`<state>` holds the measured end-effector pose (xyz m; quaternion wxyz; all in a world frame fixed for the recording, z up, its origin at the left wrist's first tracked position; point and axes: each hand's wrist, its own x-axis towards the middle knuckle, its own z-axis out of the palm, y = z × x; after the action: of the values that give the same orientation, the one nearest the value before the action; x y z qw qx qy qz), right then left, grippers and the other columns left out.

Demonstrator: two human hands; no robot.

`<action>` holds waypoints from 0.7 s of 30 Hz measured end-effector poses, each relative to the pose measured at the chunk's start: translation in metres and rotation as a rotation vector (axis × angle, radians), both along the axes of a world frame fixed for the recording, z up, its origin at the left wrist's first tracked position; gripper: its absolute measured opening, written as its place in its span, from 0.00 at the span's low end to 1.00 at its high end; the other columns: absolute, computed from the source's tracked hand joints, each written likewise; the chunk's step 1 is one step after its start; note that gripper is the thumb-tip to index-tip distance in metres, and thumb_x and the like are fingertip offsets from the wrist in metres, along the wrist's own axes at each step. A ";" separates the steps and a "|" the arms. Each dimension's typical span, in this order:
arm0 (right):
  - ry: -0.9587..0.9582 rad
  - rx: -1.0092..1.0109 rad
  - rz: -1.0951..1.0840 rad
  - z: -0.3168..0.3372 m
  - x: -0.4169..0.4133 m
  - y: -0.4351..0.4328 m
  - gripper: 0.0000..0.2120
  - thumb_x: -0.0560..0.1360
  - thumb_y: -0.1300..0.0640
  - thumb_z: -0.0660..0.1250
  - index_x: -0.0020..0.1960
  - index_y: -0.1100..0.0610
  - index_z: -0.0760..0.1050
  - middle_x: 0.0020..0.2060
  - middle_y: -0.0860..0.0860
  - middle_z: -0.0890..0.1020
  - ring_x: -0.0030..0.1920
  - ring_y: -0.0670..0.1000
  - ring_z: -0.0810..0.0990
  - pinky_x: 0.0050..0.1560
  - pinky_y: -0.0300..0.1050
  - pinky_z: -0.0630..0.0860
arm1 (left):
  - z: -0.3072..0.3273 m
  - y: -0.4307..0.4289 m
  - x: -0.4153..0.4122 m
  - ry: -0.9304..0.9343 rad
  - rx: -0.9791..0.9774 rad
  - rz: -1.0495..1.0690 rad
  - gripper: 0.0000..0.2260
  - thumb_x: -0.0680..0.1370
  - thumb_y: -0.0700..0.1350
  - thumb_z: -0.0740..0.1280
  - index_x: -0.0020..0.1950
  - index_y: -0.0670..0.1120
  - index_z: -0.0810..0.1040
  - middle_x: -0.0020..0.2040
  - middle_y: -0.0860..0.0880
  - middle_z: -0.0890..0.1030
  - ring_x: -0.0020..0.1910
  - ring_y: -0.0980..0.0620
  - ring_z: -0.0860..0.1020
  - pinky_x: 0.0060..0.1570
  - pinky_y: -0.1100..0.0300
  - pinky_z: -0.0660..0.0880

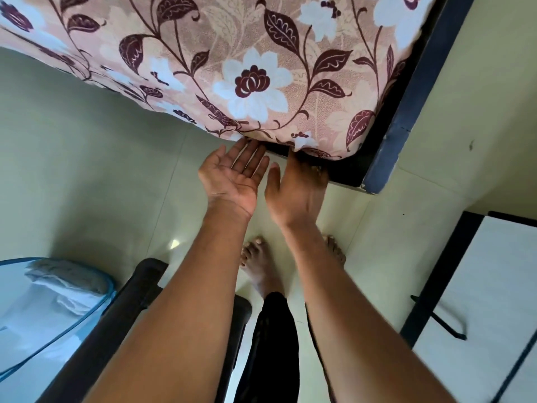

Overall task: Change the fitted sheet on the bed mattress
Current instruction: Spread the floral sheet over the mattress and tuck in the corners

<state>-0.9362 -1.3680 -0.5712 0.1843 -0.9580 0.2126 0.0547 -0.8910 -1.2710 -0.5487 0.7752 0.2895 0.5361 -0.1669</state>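
1. Head view, one floral fitted sheet (pixel 252 82): I see it covering the bed's near corner at the top of the frame, above one dark bed frame (pixel 406 112).
2. One pale tiled floor (pixel 101 170) fills the rest. One white cabinet (pixel 479 286) with a black handle stands at right, and one blue mesh basket (pixel 96 274) holding folded cloth sits lower left.
3. Two hands. Left hand (pixel 232 175): palm up, fingers straight, fingertips touching the sheet's lower edge, gripping nothing. Right hand (pixel 296 187): thumb out, fingers hidden under the sheet hem; I cannot tell whether they grip.
4. Two bare feet (pixel 258 266) stand on the tiles.
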 end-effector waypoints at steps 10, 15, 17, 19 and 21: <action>0.238 0.038 0.208 0.022 -0.038 0.039 0.39 0.76 0.51 0.65 0.82 0.63 0.56 0.81 0.60 0.58 0.82 0.58 0.54 0.81 0.61 0.51 | 0.010 0.044 -0.014 0.103 0.169 -0.005 0.18 0.80 0.44 0.60 0.65 0.39 0.80 0.46 0.44 0.84 0.48 0.45 0.83 0.55 0.54 0.79; 0.131 0.092 0.463 0.018 0.009 0.063 0.41 0.71 0.57 0.64 0.81 0.64 0.56 0.80 0.60 0.62 0.80 0.58 0.60 0.81 0.55 0.56 | 0.012 0.066 -0.028 0.110 0.238 0.035 0.16 0.78 0.42 0.63 0.62 0.38 0.82 0.47 0.41 0.84 0.44 0.43 0.84 0.51 0.51 0.81; 0.201 0.001 0.483 0.004 0.051 0.068 0.39 0.75 0.54 0.64 0.82 0.62 0.55 0.78 0.60 0.66 0.77 0.59 0.66 0.77 0.53 0.61 | 0.013 0.077 -0.032 0.111 0.277 0.019 0.14 0.79 0.42 0.64 0.60 0.38 0.82 0.48 0.41 0.84 0.45 0.42 0.84 0.54 0.50 0.81; 0.299 -0.039 0.450 -0.004 0.070 0.081 0.38 0.78 0.51 0.64 0.82 0.61 0.53 0.77 0.59 0.67 0.76 0.59 0.67 0.75 0.53 0.62 | 0.015 0.089 -0.034 0.099 0.307 -0.002 0.13 0.79 0.42 0.65 0.60 0.39 0.83 0.49 0.41 0.85 0.45 0.43 0.84 0.55 0.50 0.81; 0.320 -0.067 0.409 -0.010 0.067 0.094 0.39 0.76 0.51 0.65 0.82 0.62 0.53 0.77 0.59 0.67 0.76 0.60 0.67 0.76 0.55 0.60 | 0.019 0.101 -0.034 0.087 0.329 -0.019 0.13 0.79 0.42 0.65 0.59 0.39 0.83 0.47 0.42 0.85 0.44 0.44 0.84 0.53 0.51 0.81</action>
<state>-0.8694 -1.2740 -0.5811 0.1016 -0.9658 0.0428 0.2345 -0.9247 -1.1704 -0.5298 0.6918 0.4102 0.5864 -0.0966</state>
